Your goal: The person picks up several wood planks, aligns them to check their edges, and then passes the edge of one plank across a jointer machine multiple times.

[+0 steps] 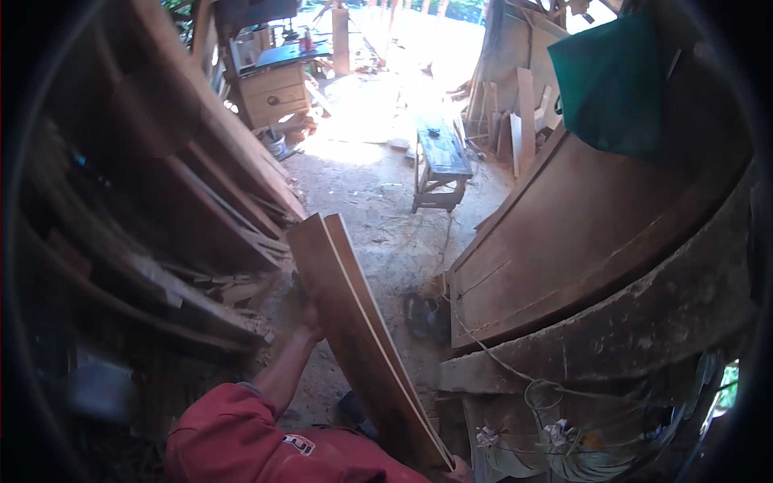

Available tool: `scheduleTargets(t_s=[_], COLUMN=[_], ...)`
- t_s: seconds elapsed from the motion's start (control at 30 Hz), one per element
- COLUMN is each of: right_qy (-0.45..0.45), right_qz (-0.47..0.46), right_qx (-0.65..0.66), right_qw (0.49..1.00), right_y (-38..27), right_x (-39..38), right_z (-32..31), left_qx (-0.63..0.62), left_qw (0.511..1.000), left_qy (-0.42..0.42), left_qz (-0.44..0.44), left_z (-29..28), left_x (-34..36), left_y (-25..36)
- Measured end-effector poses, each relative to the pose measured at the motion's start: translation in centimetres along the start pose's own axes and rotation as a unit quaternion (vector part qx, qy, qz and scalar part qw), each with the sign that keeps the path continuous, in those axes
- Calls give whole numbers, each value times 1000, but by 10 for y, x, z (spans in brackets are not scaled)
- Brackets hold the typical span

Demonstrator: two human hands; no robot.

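Two long brown wooden boards (pixel 342 314) lie face to face in front of me, slanting from the middle of the view down to the lower right. Pale edges show along them, with a narrow gap at the far end. My left hand (pixel 311 324) grips their left side partway along, its fingers mostly hidden and a little blurred. At the near end, by the lower rim of the view, my right hand (pixel 460 470) is closed on the boards' right edge; only part of it shows. A red sleeve covers my upper left arm.
Large planks (pixel 233 129) lean along the left. On the right stand a big brown panel (pixel 564 249) and a green cloth (pixel 608 88). A small wooden bench (pixel 443 153) is ahead, a cabinet (pixel 274 97) behind it leftward. A cord (pixel 491 354) trails across the right side.
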State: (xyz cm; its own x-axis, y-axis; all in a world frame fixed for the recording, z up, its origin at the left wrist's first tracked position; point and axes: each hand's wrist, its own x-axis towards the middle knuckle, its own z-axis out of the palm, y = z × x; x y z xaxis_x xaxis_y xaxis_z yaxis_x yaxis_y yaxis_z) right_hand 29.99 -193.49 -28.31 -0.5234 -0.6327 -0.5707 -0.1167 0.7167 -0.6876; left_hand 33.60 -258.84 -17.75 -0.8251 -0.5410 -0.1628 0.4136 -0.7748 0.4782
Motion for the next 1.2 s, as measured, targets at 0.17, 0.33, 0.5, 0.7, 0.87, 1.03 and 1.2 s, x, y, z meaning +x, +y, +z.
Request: scheduleTargets(t_s=[0.17,0.33,0.5,0.7,0.87,1.03,1.2], right_qy=[19,44,45,53,-4,8,33], right_qz=[85,126,156,199,221,207,191], right_qx=[43,88,108,105,21,16,-61], right_qw=[995,987,981,973,975,978,979], right_y=[-101,-173,-242,-357,-489,-614,-670], right_x=[57,99,178,306,403,499,606], right_z=[-34,-59,-80,-144,-252,-336,-383], left_qx=[36,-11,35,28,11,54,65], left_qw=[992,992,980,974,981,979,989], left_qy=[113,94,154,166,126,145,94], left_qz=[-46,-86,-119,-150,-148,-133,-92], left_z=[-3,5,10,20,51,92,131], left_x=[83,193,325,504,642,774,870], left_y=[46,59,85,129,214,307,371])
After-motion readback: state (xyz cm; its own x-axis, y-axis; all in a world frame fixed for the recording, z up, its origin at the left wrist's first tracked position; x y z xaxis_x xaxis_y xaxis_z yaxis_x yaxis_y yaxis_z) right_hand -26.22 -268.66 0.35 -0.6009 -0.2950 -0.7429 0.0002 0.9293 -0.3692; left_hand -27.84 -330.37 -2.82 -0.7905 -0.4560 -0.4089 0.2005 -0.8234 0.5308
